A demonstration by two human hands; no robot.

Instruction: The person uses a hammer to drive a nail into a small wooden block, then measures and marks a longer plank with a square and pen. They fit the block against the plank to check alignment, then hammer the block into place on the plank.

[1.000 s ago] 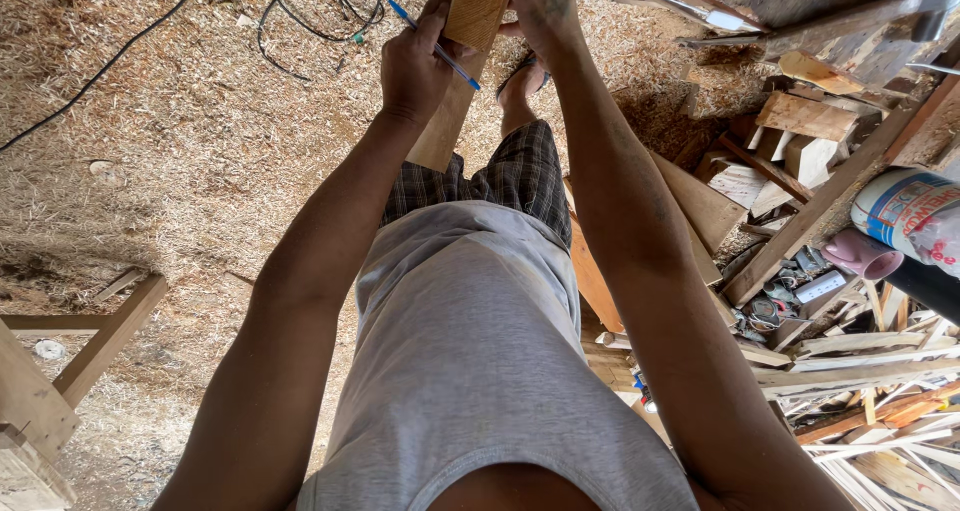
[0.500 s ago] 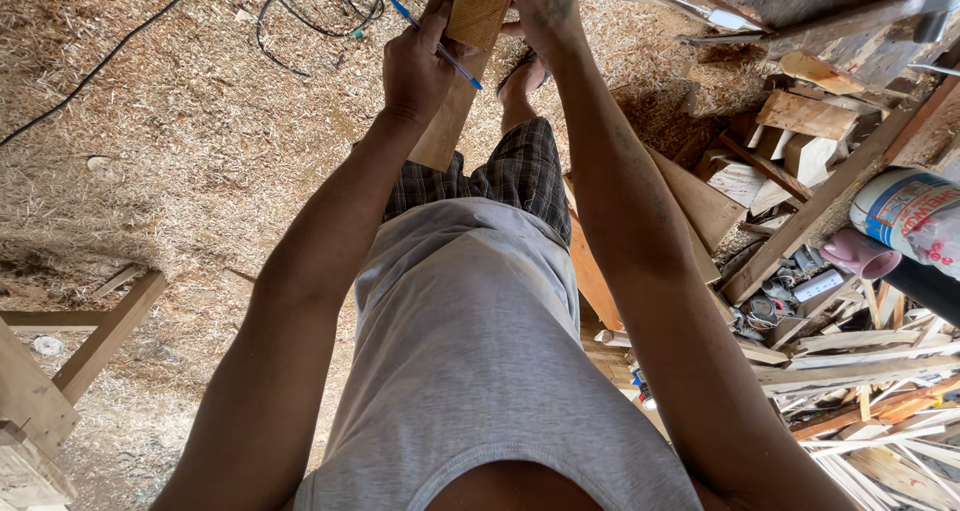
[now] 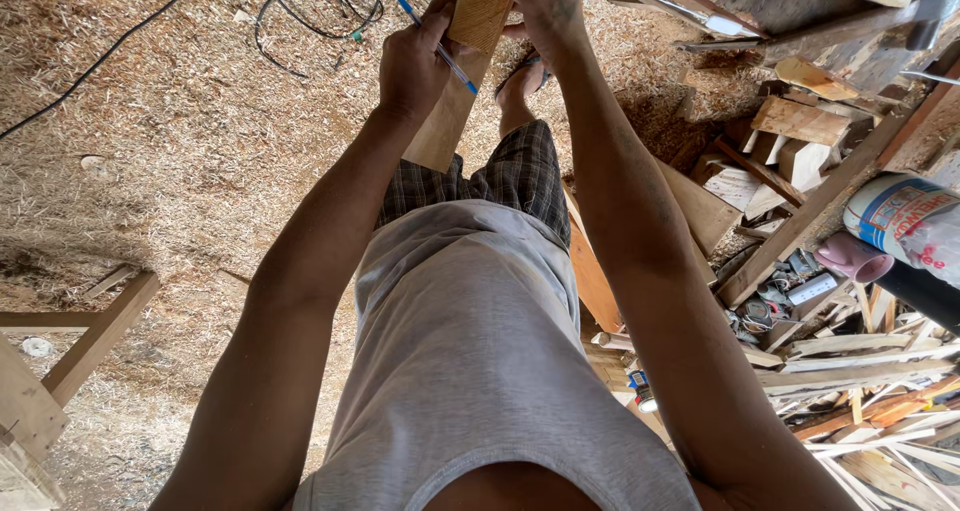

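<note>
Left hand [image 3: 412,63] grips blue pen [image 3: 436,43] w/ fingers closed, pressed to wood plank [image 3: 458,71] held upright before legs. Right hand [image 3: 545,11] clasps plank's top. White cylindrical container w/ red-blue label [image 3: 905,226] far right.

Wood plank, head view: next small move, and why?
Probably bring the blue pen tip down onto the wood plank. The left hand grips the pen against the plank's edge while the right hand steadies its top; no mark shows on the visible face.
</note>
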